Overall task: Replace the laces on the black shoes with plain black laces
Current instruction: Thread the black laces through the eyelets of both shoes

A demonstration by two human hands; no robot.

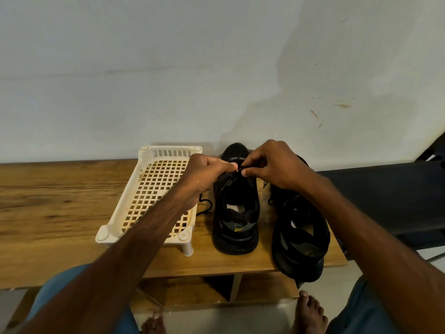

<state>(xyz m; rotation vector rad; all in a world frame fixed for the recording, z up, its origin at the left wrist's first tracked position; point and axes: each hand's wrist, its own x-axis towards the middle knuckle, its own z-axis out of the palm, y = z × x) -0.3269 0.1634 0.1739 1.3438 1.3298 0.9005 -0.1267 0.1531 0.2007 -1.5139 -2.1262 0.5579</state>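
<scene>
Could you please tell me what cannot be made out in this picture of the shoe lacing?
- Head view: the eyelets of the middle shoe, hidden behind the left hand and right hand.
- Head view: where the black lace runs between the pinching fingers; too small, dark against dark.
- Head view: the lace's loose end, covered by the left forearm.
- Head view: most of the outer shoe front, hidden by the right forearm.

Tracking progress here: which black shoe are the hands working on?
The shoe beside the white basket: the left hand and right hand pinch its lace.
</scene>
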